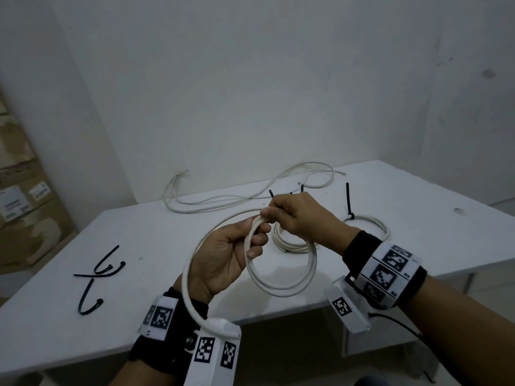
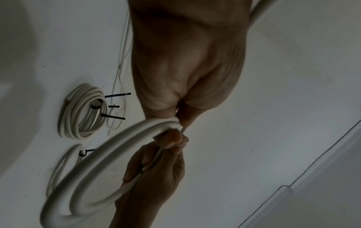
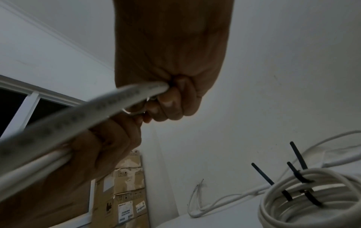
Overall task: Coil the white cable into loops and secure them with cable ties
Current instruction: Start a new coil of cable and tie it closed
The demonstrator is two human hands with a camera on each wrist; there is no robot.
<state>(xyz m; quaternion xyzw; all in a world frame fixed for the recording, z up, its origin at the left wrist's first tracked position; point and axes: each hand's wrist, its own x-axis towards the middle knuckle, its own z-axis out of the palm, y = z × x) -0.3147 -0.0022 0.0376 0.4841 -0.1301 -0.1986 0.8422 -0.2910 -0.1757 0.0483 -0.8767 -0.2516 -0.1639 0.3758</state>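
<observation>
Off to my left, three loose black ties lie on the white table, well apart from my hands, so to fetch one I would have to let go with one hand, and I judge the springy loops could pop open then. My left hand has its fingers curled round the gathered top of the white cable, whose two or so loops hang below in the air over the table, while a long tail sweeps back over my left wrist; that tail could snag on the wrist camera and drag the loops askew. My right hand pinches the cable just beside the left, fingers pressed together around it. Behind my hands, two tied bundles rest on the table, and slack cable trails at the back. No container is in view, so nothing is held in one.
</observation>
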